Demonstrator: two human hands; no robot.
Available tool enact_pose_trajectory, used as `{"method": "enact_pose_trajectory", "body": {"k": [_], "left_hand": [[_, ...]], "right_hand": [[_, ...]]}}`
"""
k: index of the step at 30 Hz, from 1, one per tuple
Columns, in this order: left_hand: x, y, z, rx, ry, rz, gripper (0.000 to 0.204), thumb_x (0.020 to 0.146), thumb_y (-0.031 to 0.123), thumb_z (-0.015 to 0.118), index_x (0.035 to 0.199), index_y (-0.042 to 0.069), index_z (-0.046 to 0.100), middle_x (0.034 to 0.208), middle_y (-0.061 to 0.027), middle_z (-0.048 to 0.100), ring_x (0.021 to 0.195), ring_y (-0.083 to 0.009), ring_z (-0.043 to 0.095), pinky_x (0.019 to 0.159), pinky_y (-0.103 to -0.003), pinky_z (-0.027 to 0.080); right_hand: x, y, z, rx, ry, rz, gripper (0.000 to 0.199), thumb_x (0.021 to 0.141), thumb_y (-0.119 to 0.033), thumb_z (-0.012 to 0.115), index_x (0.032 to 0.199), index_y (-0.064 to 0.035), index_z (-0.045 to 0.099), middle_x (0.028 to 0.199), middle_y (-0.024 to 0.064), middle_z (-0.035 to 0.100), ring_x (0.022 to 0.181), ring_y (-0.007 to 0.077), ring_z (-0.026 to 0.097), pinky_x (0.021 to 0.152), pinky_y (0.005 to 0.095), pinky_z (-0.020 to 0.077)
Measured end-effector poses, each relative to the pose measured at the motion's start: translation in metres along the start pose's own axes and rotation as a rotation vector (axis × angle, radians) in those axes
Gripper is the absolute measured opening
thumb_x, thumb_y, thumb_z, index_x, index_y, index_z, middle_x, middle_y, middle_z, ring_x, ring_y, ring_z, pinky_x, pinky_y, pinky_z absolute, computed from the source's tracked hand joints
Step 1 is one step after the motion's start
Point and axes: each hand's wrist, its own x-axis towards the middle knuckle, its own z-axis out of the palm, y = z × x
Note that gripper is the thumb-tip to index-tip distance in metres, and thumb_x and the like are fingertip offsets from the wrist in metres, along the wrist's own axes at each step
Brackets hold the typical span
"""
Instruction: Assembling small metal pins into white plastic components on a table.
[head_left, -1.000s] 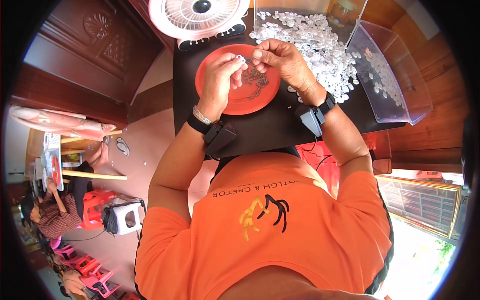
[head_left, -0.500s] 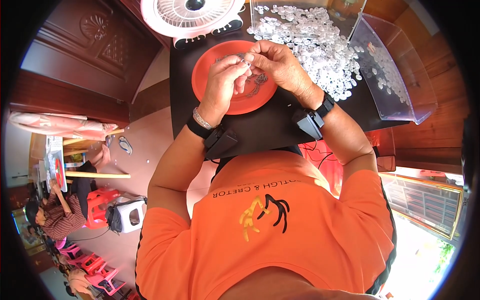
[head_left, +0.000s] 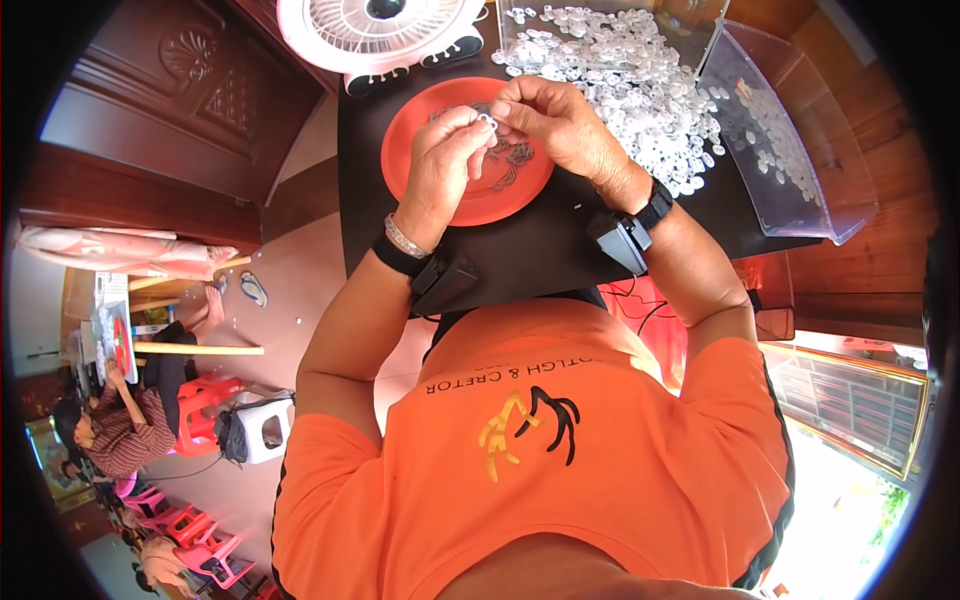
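Note:
Over a round red plate, my two hands meet with their fingertips close together. Between the thumb and forefinger of my left hand sits a small whitish plastic piece with holes in it. The fingers of my right hand are pinched right beside that piece; whatever is in them is too small to make out. Thin grey metal-looking pieces lie in a loose heap on the plate, partly hidden under my hands.
Many clear plastic pieces are spread on the dark table, right of the plate. A clear plastic bin with more pieces stands at the right edge. Behind the plate is a white-pink fan. Far left, another person sits working.
The plastic piece shows more plainly between the left fingertips, and the right fingertips have shifted slightly. The whole view has tilted a little.

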Motion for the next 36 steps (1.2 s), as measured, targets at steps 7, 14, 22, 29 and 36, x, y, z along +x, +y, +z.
{"method": "enact_pose_trajectory", "body": {"k": [7, 14, 22, 29, 36], "left_hand": [[-0.001, -0.006, 0.003, 0.0, 0.022, 0.005, 0.021, 0.087, 0.014, 0.053, 0.074, -0.002, 0.057, 0.065, -0.0025, 0.053, 0.05, -0.006, 0.041, 0.046, -0.021, 0.033], [-0.005, -0.009, 0.005, 0.025, 0.047, 0.037, 0.022, 0.09, 0.02, 0.053, 0.078, 0.002, 0.057, 0.059, 0.001, 0.047, 0.051, -0.0058, 0.042, 0.046, -0.019, 0.031], [0.004, -0.006, -0.004, -0.018, 0.091, 0.009, 0.021, 0.088, 0.016, 0.053, 0.076, 0.0, 0.057, 0.058, -0.0004, 0.049, 0.049, -0.0068, 0.042, 0.048, -0.02, 0.034], [0.005, -0.006, -0.01, -0.055, 0.106, -0.043, 0.022, 0.088, 0.017, 0.051, 0.073, 0.003, 0.055, 0.058, -0.0001, 0.049, 0.049, -0.0075, 0.044, 0.047, -0.02, 0.033], [0.005, -0.006, -0.009, -0.046, 0.068, -0.013, 0.022, 0.087, 0.019, 0.053, 0.072, 0.002, 0.056, 0.056, -0.0005, 0.048, 0.049, -0.0077, 0.043, 0.047, -0.02, 0.032]], "right_hand": [[-0.001, 0.004, 0.003, -0.037, -0.011, 0.033, 0.015, 0.093, -0.015, 0.055, 0.088, -0.0007, 0.059, 0.076, -0.0013, 0.057, 0.069, 0.0053, 0.051, 0.065, 0.0202, 0.0439], [-0.003, -0.003, 0.006, -0.059, 0.003, 0.076, 0.016, 0.092, -0.016, 0.057, 0.086, -0.001, 0.061, 0.073, -0.0024, 0.057, 0.07, 0.0053, 0.051, 0.066, 0.0207, 0.044], [0.007, -0.002, -0.065, -0.942, 0.406, -0.093, 0.022, 0.085, -0.024, 0.06, 0.092, -0.0045, 0.066, 0.076, 0.0065, 0.067, 0.072, 0.0164, 0.063, 0.066, 0.0295, 0.0487], [0.012, 0.024, -0.078, -1.17, 0.254, 0.013, 0.021, 0.079, -0.021, 0.06, 0.096, -0.0101, 0.068, 0.087, 0.0105, 0.067, 0.081, 0.0286, 0.063, 0.074, 0.0378, 0.0495], [0.02, 0.044, -0.076, -1.391, 0.167, -0.15, 0.023, 0.078, -0.015, 0.057, 0.099, -0.0124, 0.067, 0.092, 0.0121, 0.066, 0.09, 0.0305, 0.062, 0.081, 0.0396, 0.0493]]}}
